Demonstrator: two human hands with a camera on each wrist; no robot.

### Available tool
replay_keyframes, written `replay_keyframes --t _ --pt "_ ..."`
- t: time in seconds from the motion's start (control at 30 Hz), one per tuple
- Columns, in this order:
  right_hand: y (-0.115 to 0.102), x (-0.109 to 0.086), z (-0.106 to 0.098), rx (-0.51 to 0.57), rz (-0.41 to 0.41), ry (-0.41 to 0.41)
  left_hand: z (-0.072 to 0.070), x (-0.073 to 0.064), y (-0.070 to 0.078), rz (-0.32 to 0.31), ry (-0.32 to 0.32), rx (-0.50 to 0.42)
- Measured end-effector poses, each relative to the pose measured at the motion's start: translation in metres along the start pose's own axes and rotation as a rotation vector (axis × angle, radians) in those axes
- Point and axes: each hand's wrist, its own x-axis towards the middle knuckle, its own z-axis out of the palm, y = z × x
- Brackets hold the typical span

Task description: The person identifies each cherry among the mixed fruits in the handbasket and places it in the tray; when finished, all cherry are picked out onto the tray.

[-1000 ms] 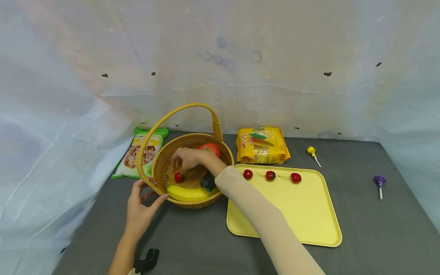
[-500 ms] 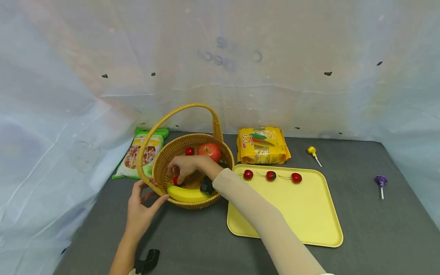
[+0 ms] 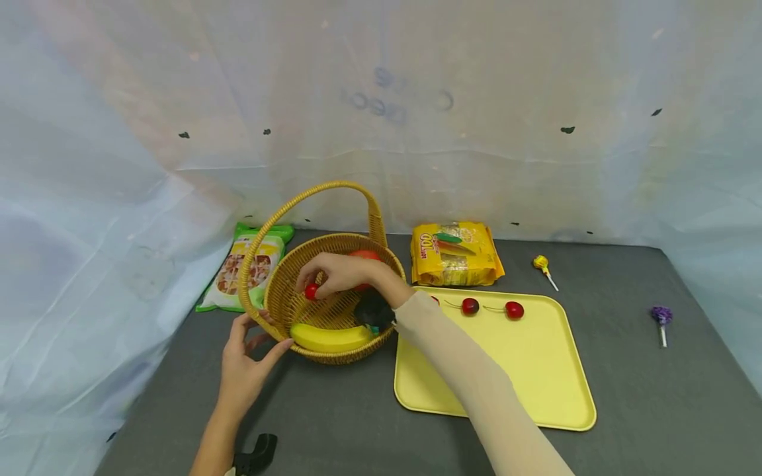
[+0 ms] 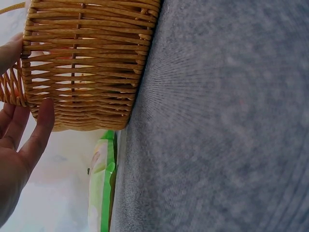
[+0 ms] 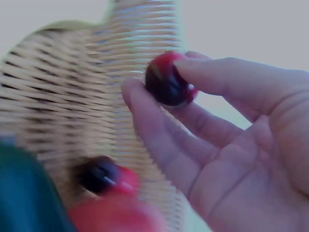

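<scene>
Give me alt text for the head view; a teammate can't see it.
The right hand pinches a cherry in or just above a wicker basket, which the left hand grips. A banana lies in the basket; to the right, a yellow tray bears more cherries, with a yellow packet behind it and two lollipops to the packet's right.

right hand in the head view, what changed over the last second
The right hand was over a cherry in the wicker basket; now it pinches that cherry and has raised it, so it sits higher in the head view. The left hand stays at the basket's rim; the banana and yellow tray stayed put.
</scene>
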Motion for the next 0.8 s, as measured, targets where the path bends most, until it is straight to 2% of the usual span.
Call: replay_keyframes --t 0.13,0.23,0.33,0.47,0.57,0.63,0.8 --pt "-0.004 -0.053 -0.011 0.074 -0.110 0.137 0.000 0.000 -0.001 0.009 -0.011 0.014" --pt "-0.003 -0.098 -0.005 0.084 -0.151 0.227 0.001 0.000 -0.002 0.025 -0.020 0.016" --pt "0.002 -0.144 0.008 0.084 -0.124 0.278 0.002 -0.001 -0.002 0.022 -0.024 0.007" --pt "0.013 -0.194 0.030 0.085 -0.012 0.312 0.002 0.000 -0.001 0.027 -0.022 0.015" --pt "0.023 -0.218 0.045 0.066 0.080 0.322 0.002 0.001 0.000 0.039 -0.018 0.022" --pt "0.029 -0.226 0.054 0.039 0.124 0.308 0.002 0.002 0.000 0.039 -0.017 0.024" --pt "0.039 -0.228 0.067 0.028 0.166 0.255 0.001 0.002 0.001 0.015 -0.001 0.006"
